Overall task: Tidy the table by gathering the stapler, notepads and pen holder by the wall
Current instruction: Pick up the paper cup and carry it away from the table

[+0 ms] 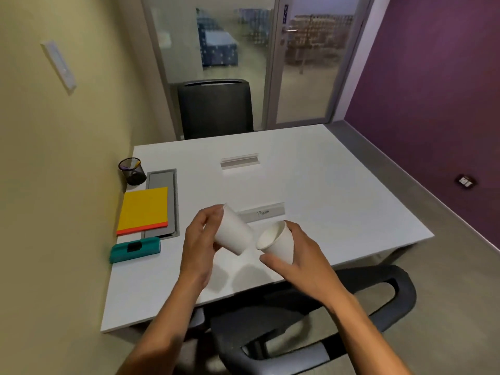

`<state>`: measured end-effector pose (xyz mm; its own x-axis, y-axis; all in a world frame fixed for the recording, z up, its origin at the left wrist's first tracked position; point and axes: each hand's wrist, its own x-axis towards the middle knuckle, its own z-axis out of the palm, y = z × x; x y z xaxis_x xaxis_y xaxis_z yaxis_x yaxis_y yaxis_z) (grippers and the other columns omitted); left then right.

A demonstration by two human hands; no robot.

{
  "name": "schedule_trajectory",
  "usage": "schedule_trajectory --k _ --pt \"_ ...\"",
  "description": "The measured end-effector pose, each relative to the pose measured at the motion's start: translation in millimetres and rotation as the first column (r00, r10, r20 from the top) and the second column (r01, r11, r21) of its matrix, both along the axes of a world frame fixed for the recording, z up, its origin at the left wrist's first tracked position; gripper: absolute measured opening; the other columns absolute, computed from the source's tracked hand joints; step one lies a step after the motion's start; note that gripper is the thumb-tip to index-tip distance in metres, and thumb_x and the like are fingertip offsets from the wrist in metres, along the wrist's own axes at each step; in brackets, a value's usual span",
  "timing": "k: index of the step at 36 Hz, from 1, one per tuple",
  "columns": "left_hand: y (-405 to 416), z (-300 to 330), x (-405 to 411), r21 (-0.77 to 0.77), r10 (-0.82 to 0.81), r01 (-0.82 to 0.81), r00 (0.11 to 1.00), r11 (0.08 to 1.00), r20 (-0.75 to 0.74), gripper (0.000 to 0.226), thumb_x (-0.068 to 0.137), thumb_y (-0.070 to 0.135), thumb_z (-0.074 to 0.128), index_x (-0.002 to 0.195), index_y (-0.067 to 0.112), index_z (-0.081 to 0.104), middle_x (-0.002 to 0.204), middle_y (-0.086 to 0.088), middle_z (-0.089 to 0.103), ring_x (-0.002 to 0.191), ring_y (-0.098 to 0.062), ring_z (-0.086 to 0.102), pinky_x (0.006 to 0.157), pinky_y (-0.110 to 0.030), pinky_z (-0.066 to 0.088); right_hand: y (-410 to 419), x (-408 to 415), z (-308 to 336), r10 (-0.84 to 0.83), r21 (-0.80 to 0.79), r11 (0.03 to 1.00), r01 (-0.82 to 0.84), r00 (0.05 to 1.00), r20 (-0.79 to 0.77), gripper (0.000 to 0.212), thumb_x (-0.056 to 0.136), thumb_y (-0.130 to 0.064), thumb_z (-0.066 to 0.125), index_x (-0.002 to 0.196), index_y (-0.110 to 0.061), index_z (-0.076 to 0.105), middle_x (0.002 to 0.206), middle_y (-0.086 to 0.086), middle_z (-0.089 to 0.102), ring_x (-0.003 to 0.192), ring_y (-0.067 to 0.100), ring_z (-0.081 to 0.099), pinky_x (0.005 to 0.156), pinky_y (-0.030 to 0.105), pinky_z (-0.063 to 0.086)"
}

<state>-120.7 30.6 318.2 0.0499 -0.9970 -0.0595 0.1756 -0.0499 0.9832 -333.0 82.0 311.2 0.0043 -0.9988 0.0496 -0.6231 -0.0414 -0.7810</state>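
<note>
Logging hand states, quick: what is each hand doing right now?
Left hand: holds a white paper cup, tilted.
Right hand: holds a second paper cup, its mouth facing the first.

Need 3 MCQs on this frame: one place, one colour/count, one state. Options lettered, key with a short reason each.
1. Where is the pen holder?
A. far table corner by the wall
B. table centre
C. on the chair

2. How many paper cups are held?
A. one
B. two
C. three

3. The stapler is:
A. in a hand
B. lying on the table
C. on the floor

Key: A, it stands beyond the notepads at the wall edge; B, left hand and right hand each grip one cup; B, it rests untouched near the wall.
</note>
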Motion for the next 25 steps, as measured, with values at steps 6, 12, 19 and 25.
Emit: schedule_trajectory --k 6,12,19,25 --pt "18 16 -61 -0.052 0.046 -0.048 0.998 0.997 -0.045 0.049 0.071 0.059 0.071 0.117 0.041 0.067 0.113 0.015 0.065 0.107 -0.014 0.062 0.076 -0.032 0.058 34 -76 9 -0.106 -0.034 0.993 0.111 0.986 0.125 0.061 0.073 -0.068 0.074 0.122 -0.06 0.038 0.115 -0.039 0.054 0.105 -0.016 0.052 0.075 0.012 0.043" --pt "33 23 -130 -0.135 0.073 -0.057 0.991 0.989 0.116 0.068 0.063 0.065 0.077 0.125 0.054 0.051 0.115 0.018 0.058 0.105 -0.005 0.062 0.088 -0.032 0.054 63 -146 8 -0.2 -0.009 0.978 0.207 0.955 0.22 0.066 0.07 -0.07 0.075 0.124 -0.053 0.042 0.113 -0.031 0.057 0.102 -0.01 0.056 0.078 0.023 0.052" --pt "43 20 -193 -0.155 0.054 -0.015 0.965 0.988 0.256 0.08 0.063 0.061 0.083 0.131 0.052 0.043 0.118 0.025 0.054 0.108 -0.001 0.057 0.079 -0.018 0.045 81 -207 1 -0.275 -0.053 0.956 0.289 0.944 0.183 0.076 0.07 -0.07 0.072 0.134 -0.049 0.035 0.121 -0.042 0.032 0.11 -0.024 0.04 0.075 0.01 0.042" --pt "26 12 -232 -0.128 0.011 0.034 0.943 0.991 0.333 0.084 0.069 0.051 0.084 0.14 0.042 0.04 0.119 0.019 0.054 0.112 -0.009 0.055 0.085 -0.024 0.045 72 -240 -4 -0.308 -0.022 0.948 0.318 0.931 0.196 0.081 0.07 -0.072 0.07 0.136 -0.045 0.034 0.119 -0.027 0.033 0.11 -0.021 0.041 0.074 0.01 0.042"
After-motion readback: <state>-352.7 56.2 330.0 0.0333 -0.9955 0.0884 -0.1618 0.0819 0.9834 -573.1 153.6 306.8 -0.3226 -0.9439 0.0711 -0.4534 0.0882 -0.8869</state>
